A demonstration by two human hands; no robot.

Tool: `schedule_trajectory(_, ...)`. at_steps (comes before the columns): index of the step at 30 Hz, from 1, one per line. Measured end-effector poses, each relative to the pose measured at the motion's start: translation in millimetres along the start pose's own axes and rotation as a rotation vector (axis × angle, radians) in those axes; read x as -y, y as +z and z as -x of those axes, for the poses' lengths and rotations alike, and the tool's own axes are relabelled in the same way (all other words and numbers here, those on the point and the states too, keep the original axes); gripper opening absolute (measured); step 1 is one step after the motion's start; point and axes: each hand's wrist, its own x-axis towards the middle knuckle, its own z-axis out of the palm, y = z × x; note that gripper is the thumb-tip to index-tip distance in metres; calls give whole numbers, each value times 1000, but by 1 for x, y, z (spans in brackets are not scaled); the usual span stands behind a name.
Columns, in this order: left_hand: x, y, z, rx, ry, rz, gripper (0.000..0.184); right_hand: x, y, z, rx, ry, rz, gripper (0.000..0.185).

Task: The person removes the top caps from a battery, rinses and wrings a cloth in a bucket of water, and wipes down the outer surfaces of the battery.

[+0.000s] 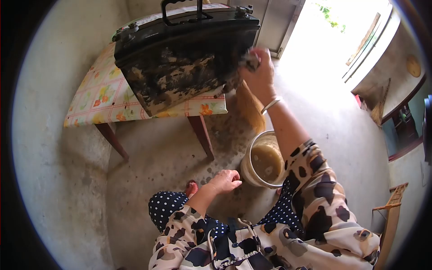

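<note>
A large black battery-like box (180,63) with a top handle stands on a table under a flowered cloth (96,96). Pale dirt patches mark its near side. My right hand (260,72), with a bracelet at the wrist, is closed round a dark, wet-looking cloth (246,65) at the box's right end; the cloth is blurred. My left hand (225,181) hangs low, left of a bucket, its fingers curled together with nothing visible in them. Murky brownish water partly fills the bucket (253,173).
Behind the bucket is a straw broom (250,110). Table legs (201,135) stand at the left, and water spots mark the floor (180,153). An open doorway lies at the upper right. A wooden frame (390,202) is at the lower right.
</note>
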Motion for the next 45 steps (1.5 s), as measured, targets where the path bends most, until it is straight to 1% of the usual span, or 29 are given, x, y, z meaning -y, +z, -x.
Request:
schedule_trajectory(1, -5, -4, 3, 5, -11, 20, 27, 16, -3, -10, -11, -71, -71, 37)
schedule_trajectory(2, -8, -6, 3, 9, -17, 39, 27, 25, -1, -12, -16, -66, -68, 37)
schedule_trajectory(4, -8, -5, -1, 16, 13, 8, 28, 36, 8, -16, -38, -243, -15, 35)
schedule_trajectory(5, -8, -4, -2, 16, 38, -20, 28, 31, 11, -10, -35, -247, -16, 35)
schedule_trajectory(7, -10, -4, -4, 9, 16, 14, 28, 2, 21, 14, 52, -302, 113, 33)
schedule_trajectory(8, -11, -3, -4, 10, -5, 44, 29, -11, 22, 25, 54, -301, 110, 33)
schedule_trajectory(10, -11, -4, -3, 16, -4, 36, 29, -21, 18, 39, 238, -151, 114, 30)
schedule_trajectory(11, -10, -4, -3, 18, 1, 31, 28, -26, 17, 38, 236, -149, 114, 30)
schedule_trajectory(13, -2, 1, -5, 16, 12, 7, 28, -4, 12, 21, 172, -318, 161, 29)
schedule_trajectory(14, 1, 4, -5, 16, 25, -16, 27, 11, 11, 10, 138, -358, 122, 28)
schedule_trajectory(15, 1, 4, -4, 21, 24, -15, 27, 22, 11, -2, 138, -353, 123, 28)
schedule_trajectory(17, -1, 2, -4, 9, 24, 28, 27, 33, 14, -17, -3, -455, 135, 26)
schedule_trajectory(19, -5, -2, -4, -7, 23, 13, 26, 22, 18, -12, -38, -486, 170, 25)
schedule_trajectory(21, -6, -4, -4, -29, 21, 1, 26, -2, 23, 7, 10, -291, 168, 26)
schedule_trajectory(23, -6, -4, -4, -15, 16, 30, 26, -31, 26, 28, -9, -252, 178, 25)
schedule_trajectory(25, -4, -3, -5, -14, 37, 16, 27, -38, 21, 37, 103, -181, 182, 25)
schedule_trajectory(26, -3, -2, -6, -12, 57, 6, 27, -42, 18, 35, 93, -199, 181, 27)
schedule_trajectory(27, -4, -1, -4, -9, 54, 10, 27, -32, 14, 30, 96, -195, 182, 27)
schedule_trajectory(29, -8, -5, -2, 5, 1, 38, 27, -9, 10, 13, 18, -292, 94, 27)
schedule_trajectory(31, -7, -5, -5, 9, 1, 42, 27, 5, 10, 4, 17, -307, 89, 26)
schedule_trajectory(32, -6, -5, -6, 10, 4, 42, 27, 8, 12, 2, 6, -351, 100, 26)
schedule_trajectory(33, -8, -5, -6, 11, 2, 45, 27, 7, 14, 2, -5, -395, 111, 25)
schedule_trajectory(35, -13, -6, -7, 29, -11, 18, 27, -10, 18, 12, 16, -392, 168, 25)
schedule_trajectory(38, -13, -2, -10, -5, 29, -21, 26, -49, 19, 38, 130, -190, 218, 25)
schedule_trajectory(39, -8, 0, -11, -4, 29, -26, 26, -51, 14, 38, 126, -189, 217, 25)
schedule_trajectory(41, 4, 7, -15, -7, 32, -11, 26, -55, 5, 39, 112, -118, 132, 26)
schedule_trajectory(45, -1, 0, -8, -14, 7, 68, 25, -27, -10, 11, 44, -146, 12, 28)
